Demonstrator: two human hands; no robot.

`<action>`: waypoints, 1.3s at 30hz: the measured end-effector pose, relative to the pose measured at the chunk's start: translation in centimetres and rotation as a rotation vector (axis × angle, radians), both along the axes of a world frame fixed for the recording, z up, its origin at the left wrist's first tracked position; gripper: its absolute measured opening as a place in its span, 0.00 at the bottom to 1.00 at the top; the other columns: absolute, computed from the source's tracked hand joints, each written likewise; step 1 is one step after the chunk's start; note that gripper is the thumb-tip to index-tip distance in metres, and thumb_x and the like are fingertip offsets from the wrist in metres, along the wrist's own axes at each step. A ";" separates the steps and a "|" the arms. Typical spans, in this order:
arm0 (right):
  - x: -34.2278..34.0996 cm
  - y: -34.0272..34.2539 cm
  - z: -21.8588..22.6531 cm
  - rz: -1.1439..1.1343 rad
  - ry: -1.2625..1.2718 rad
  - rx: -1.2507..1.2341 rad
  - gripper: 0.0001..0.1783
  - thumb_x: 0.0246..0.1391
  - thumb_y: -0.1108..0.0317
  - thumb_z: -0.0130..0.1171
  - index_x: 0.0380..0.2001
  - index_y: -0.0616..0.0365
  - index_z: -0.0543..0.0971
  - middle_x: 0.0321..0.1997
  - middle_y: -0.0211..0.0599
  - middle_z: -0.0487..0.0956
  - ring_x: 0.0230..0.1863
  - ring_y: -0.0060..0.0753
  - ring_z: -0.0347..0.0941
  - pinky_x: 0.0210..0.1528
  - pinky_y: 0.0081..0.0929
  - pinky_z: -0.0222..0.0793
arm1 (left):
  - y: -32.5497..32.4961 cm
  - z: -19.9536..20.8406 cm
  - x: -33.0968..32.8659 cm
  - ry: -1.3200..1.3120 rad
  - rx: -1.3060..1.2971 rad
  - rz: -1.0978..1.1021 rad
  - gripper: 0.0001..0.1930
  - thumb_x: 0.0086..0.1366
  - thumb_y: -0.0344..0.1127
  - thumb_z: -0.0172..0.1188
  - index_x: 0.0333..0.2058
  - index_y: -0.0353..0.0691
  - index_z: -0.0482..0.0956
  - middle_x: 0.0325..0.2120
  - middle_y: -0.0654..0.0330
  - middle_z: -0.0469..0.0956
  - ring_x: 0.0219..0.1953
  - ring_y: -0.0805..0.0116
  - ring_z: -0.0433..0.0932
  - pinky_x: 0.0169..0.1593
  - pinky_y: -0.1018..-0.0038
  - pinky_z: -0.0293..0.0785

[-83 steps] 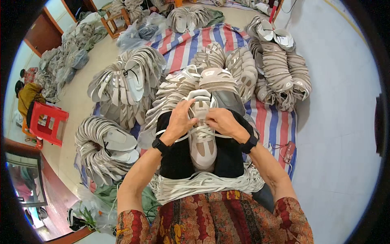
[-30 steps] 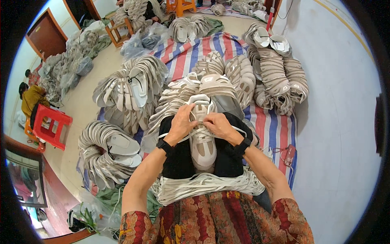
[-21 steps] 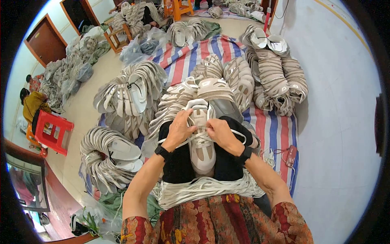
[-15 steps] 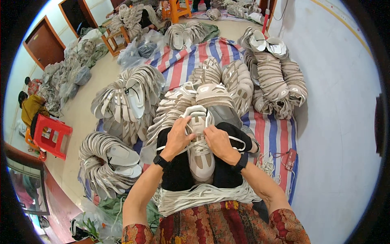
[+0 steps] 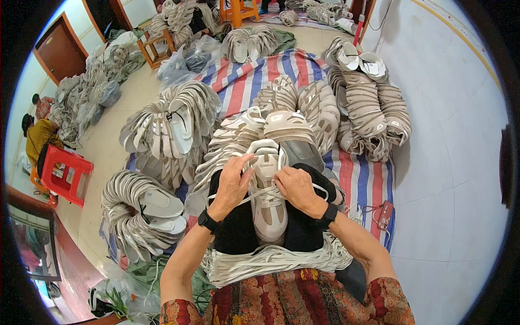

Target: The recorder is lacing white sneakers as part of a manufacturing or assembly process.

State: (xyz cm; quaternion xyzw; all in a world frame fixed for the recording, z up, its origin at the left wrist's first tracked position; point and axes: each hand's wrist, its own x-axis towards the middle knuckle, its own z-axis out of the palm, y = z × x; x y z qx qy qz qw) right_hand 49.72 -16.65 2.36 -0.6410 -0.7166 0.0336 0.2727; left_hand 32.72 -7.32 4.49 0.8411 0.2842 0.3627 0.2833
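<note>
Curls the left hand (image 5: 233, 181) narrow at nine o'clock on the beige shoe (image 5: 270, 221), the right hand (image 5: 299, 188) likewise at three, by white laces (image 5: 264, 192); can't tell whether pinching any!

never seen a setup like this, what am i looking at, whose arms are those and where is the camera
There's no machine here: these are a person's own bare hands. The camera is worn on the head and looks down; its fisheye lens bends straight edges near the rim.

A beige shoe sits between the person's black-clad knees. The left hand is at one side of its tongue, the right hand at the other, by the white laces; the exact grip is too small to tell. More white laces lie bunched across the lap.

Around them, bundles of shoe pieces lie on a striped sheet on the floor.
</note>
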 end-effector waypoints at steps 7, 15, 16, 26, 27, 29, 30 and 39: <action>-0.5 1.1 -0.4 0.047 0.052 0.024 0.06 0.46 0.67 0.55 0.25 0.58 0.73 0.24 0.38 0.70 0.26 0.43 0.69 0.28 0.36 0.63 | -1.5 2.1 -0.4 -0.091 -0.043 -0.021 0.10 0.57 0.23 0.52 0.38 0.37 0.75 0.23 0.60 0.72 0.24 0.72 0.70 0.29 0.79 0.65; -1.6 2.4 0.2 0.199 -0.360 0.201 0.03 0.37 0.68 0.53 0.20 0.54 0.73 0.23 0.32 0.69 0.26 0.33 0.69 0.28 0.29 0.61 | -2.0 3.1 -1.7 -0.325 -0.533 -0.175 0.13 0.60 0.21 0.48 0.45 0.33 0.69 0.28 0.59 0.75 0.30 0.75 0.76 0.37 0.79 0.74; -1.8 2.5 -0.1 0.209 -0.395 0.208 0.03 0.36 0.69 0.52 0.19 0.54 0.72 0.23 0.32 0.69 0.26 0.33 0.69 0.28 0.30 0.61 | -2.2 3.2 -1.8 -0.330 -0.517 -0.177 0.13 0.60 0.21 0.48 0.45 0.33 0.69 0.28 0.59 0.75 0.30 0.75 0.76 0.37 0.79 0.74; -5.3 -0.3 5.1 0.386 0.284 0.160 0.08 0.41 0.73 0.57 0.24 0.59 0.67 0.25 0.39 0.67 0.28 0.41 0.69 0.29 0.33 0.67 | -1.5 3.8 -1.6 -0.608 -0.865 -0.119 0.23 0.59 0.23 0.50 0.53 0.32 0.58 0.28 0.56 0.77 0.32 0.73 0.76 0.39 0.79 0.71; -5.2 -0.8 4.4 0.396 0.239 0.141 0.07 0.42 0.72 0.56 0.25 0.58 0.68 0.25 0.39 0.68 0.28 0.41 0.70 0.29 0.34 0.67 | -1.4 3.7 -1.6 -0.724 -0.981 -0.185 0.19 0.59 0.24 0.50 0.50 0.32 0.62 0.29 0.55 0.77 0.32 0.69 0.77 0.40 0.75 0.73; -4.7 -1.6 3.5 0.325 0.164 -0.030 0.06 0.45 0.69 0.53 0.27 0.58 0.69 0.24 0.40 0.69 0.26 0.43 0.71 0.26 0.36 0.67 | -0.9 3.2 -1.6 -0.753 -1.025 -0.184 0.16 0.60 0.24 0.51 0.47 0.32 0.65 0.28 0.55 0.77 0.32 0.68 0.77 0.40 0.73 0.74; -4.0 -1.7 3.3 0.289 0.176 0.026 0.07 0.47 0.67 0.51 0.27 0.58 0.68 0.23 0.43 0.71 0.25 0.46 0.71 0.26 0.38 0.66 | -0.6 3.0 -1.8 -0.789 -1.053 -0.187 0.13 0.60 0.24 0.51 0.44 0.32 0.68 0.28 0.55 0.77 0.32 0.67 0.77 0.39 0.72 0.75; -0.7 -1.1 1.6 0.000 0.073 -0.195 0.13 0.49 0.60 0.53 0.24 0.61 0.71 0.18 0.47 0.73 0.23 0.51 0.71 0.25 0.41 0.65 | -0.7 2.3 -0.5 -0.116 -0.407 -0.067 0.02 0.54 0.25 0.58 0.27 0.34 0.77 0.26 0.60 0.78 0.27 0.73 0.75 0.33 0.79 0.71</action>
